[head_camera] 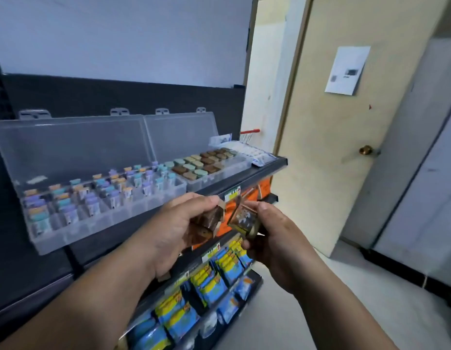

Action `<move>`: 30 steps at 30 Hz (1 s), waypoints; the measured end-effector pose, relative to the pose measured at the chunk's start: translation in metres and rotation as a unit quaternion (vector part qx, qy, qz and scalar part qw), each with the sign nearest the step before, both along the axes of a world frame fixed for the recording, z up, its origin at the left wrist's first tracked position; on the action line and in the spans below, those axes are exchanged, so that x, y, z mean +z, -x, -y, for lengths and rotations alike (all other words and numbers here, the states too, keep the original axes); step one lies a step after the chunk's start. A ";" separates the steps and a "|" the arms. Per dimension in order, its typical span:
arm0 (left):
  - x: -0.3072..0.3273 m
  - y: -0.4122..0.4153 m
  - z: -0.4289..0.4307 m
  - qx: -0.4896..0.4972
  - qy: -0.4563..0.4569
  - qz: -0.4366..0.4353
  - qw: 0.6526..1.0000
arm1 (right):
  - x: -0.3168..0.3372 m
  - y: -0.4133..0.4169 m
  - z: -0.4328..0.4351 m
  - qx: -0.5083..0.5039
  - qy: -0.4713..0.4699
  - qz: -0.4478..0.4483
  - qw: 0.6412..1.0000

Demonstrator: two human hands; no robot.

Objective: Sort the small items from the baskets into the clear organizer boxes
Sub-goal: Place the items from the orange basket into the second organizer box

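A long clear plastic organizer box (80, 232) is seen on a dark shelf (278, 162) with its lid tipped open, and its compartments are filled with small upright packets in purple, teal and orange. Just to the right of that box, touching it, a second clear plastic organizer box (219, 178) is set, also open, and flat brown, tan and pale green pieces are packed in it. Further right of the long box, past the second one, a row of white packets (254, 152) is laid on the same shelf. In front of the long box's right end, a bunch of small brown foil sachets (206, 221) is gripped by the left hand (174, 231), fingers curled round them. Just beside it, a single brown and gold sachet (242, 219) is pinched between thumb and fingers of the right hand (274, 236). Below the long box, blue and yellow snack packets (206, 281) are racked on lower shelves. Well to the right of the box, a beige door (320, 173) with a white paper sheet (346, 69) and a brass knob (365, 149) is visible.
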State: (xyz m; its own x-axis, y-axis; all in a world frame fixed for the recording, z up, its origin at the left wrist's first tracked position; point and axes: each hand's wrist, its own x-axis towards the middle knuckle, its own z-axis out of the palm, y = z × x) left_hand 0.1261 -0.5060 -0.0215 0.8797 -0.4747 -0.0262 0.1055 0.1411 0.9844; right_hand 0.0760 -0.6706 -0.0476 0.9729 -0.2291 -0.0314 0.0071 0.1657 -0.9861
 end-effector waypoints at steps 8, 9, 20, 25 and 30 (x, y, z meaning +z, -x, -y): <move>-0.008 -0.103 0.091 -0.001 0.030 -0.008 1.000 | 0.005 -0.092 0.083 -0.020 0.055 -0.005 0.998; -0.008 -0.120 0.100 0.006 0.026 -0.003 1.000 | 0.007 -0.107 0.094 -0.021 0.073 -0.005 0.997; -0.008 -0.233 0.150 0.086 -0.111 0.121 0.983 | 0.007 -0.227 0.168 -0.035 0.205 0.009 0.978; -0.003 -0.271 0.162 0.163 -0.175 0.159 0.958 | 0.013 -0.288 0.197 0.003 0.298 0.051 0.953; -0.008 -0.294 0.183 0.234 -0.247 0.169 0.925 | 0.014 -0.354 0.220 0.077 0.398 0.110 0.908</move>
State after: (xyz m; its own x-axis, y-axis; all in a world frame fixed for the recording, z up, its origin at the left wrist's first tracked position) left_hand 0.4205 -0.6890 -0.0295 0.9836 -0.0439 0.1749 -0.1783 -0.3826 0.9066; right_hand 0.4303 -0.8909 -0.0339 0.9581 0.0451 0.2830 0.2554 -0.5820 -0.7721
